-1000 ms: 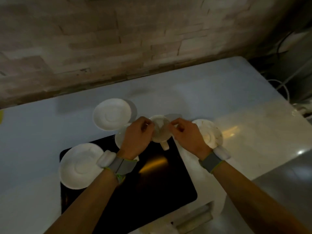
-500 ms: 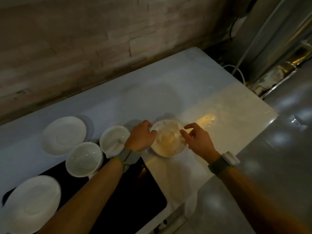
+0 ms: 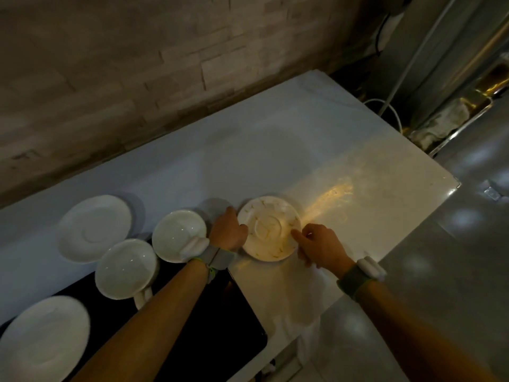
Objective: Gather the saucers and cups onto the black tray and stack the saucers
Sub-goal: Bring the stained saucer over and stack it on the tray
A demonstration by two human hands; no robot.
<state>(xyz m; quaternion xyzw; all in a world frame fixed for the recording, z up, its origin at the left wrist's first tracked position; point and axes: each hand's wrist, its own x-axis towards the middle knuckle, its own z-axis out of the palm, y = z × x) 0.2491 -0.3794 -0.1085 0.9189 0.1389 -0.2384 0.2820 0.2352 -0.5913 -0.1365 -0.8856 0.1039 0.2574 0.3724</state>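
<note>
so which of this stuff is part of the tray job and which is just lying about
Job: stained saucer, two clean saucers, two cups, black tray.
Lying about: white cable, metal post.

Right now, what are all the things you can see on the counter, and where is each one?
Stained saucer: 1, white with yellowish smears, on the counter right of the tray, between the hands.
Clean saucers: 2, white; one on the counter behind the tray, one on the tray's near left.
Cups: 2, white; one with handle toward the camera, one at the tray's far edge.
Tray: 1, black, left.
Counter: 1, white.
Hands: left hand and right hand, at the stained saucer's rim.
</note>
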